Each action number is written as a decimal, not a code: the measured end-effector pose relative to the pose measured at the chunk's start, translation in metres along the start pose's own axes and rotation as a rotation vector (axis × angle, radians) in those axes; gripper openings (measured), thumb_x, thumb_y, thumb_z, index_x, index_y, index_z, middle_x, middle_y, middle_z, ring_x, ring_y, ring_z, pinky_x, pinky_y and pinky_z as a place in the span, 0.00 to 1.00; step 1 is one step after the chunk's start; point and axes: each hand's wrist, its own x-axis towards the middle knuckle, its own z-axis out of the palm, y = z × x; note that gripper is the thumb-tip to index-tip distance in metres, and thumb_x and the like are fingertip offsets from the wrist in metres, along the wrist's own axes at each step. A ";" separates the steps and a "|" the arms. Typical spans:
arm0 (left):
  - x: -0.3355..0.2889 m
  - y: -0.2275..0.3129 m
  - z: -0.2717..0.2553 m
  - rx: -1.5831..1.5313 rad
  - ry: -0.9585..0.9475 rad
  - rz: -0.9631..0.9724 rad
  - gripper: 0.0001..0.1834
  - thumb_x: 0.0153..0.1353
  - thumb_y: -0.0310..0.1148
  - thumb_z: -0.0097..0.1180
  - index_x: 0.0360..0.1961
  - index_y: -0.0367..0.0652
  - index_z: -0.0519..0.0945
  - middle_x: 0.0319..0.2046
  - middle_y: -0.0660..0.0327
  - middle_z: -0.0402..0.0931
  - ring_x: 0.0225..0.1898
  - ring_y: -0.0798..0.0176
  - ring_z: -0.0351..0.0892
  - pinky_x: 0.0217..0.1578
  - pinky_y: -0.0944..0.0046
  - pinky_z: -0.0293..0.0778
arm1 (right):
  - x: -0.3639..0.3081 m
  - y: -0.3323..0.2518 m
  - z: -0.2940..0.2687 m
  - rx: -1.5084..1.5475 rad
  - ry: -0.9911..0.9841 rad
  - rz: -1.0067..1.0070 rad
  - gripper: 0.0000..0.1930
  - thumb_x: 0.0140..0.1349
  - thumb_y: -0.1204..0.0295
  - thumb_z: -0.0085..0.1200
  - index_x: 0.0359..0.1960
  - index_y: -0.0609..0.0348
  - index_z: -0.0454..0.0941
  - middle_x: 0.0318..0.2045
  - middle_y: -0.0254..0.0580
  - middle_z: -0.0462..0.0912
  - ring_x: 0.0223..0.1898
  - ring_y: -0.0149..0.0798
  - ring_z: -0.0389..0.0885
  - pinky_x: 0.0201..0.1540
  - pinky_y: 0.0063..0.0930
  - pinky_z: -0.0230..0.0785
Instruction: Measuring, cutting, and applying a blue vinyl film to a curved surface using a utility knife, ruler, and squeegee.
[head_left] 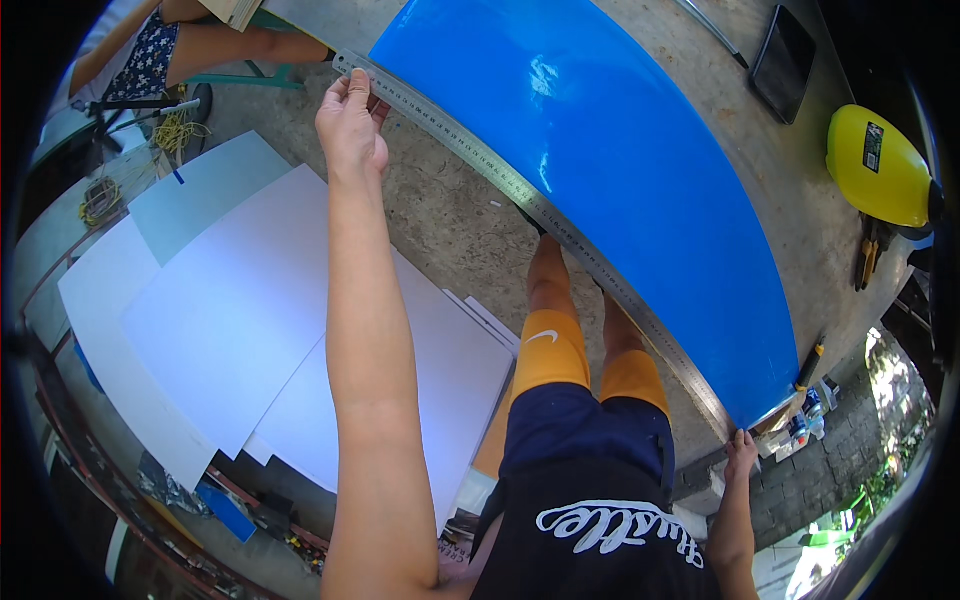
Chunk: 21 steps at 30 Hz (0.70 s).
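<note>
A long metal ruler (545, 210) lies along the near edge of a glossy blue sheet (630, 170), which rests on the grey table (780, 180). My left hand (352, 125) grips the ruler close to its far left end, thumb on top and fingers curled beneath. Down at the near right corner of the sheet, my right hand (740, 453) pinches the ruler's other end with thumb and fingertips. Whether the right fingers also press the blue sheet's corner, I cannot tell.
On the table's right side are a black phone (782, 65), a thin metal rod (712, 32), a yellow-green rounded case (876, 166), pliers (868, 252) and a yellow-black utility knife (811, 365). Large white sheets (250, 300) are stacked at left. Another person (220, 52) is at upper left.
</note>
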 end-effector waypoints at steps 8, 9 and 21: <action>0.002 -0.002 0.002 0.024 0.003 0.006 0.15 0.69 0.34 0.62 0.49 0.38 0.73 0.39 0.61 0.80 0.38 0.64 0.80 0.42 0.60 0.79 | 0.002 0.002 -0.003 0.008 -0.006 -0.009 0.13 0.73 0.65 0.57 0.50 0.61 0.82 0.31 0.23 0.78 0.29 0.21 0.70 0.32 0.20 0.64; 0.002 -0.002 0.002 0.027 0.009 0.009 0.15 0.69 0.33 0.62 0.49 0.38 0.73 0.39 0.61 0.81 0.38 0.64 0.80 0.42 0.60 0.79 | 0.003 0.003 -0.003 0.012 -0.004 -0.016 0.13 0.73 0.65 0.57 0.49 0.60 0.82 0.32 0.23 0.78 0.29 0.21 0.70 0.32 0.20 0.63; 0.005 -0.005 0.002 0.040 0.030 0.024 0.16 0.67 0.31 0.63 0.49 0.39 0.71 0.38 0.59 0.81 0.37 0.65 0.81 0.40 0.61 0.80 | 0.011 0.011 -0.010 -0.018 -0.027 -0.027 0.10 0.73 0.67 0.56 0.48 0.58 0.83 0.30 0.22 0.75 0.28 0.20 0.68 0.29 0.17 0.61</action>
